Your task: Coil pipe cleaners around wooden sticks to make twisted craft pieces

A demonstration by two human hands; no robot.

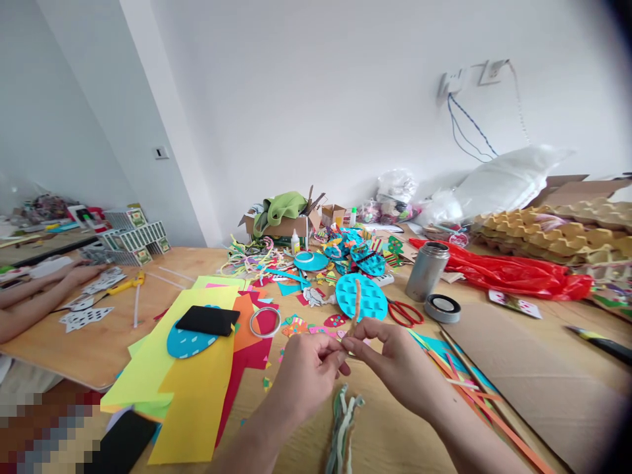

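Strip (357, 299), orange-brown, rises upright where my left hand (310, 368) and right hand (390, 349) meet, each grip pinching it. From here I see strands (343, 421) on the tabletop (409, 454) this side of them, a disc (374, 305) beyond.

Bright, diffuse light; soft shadows on light-brown wooden table (390, 442); right corners dark; lower-left patch pixelated; edges stretched.
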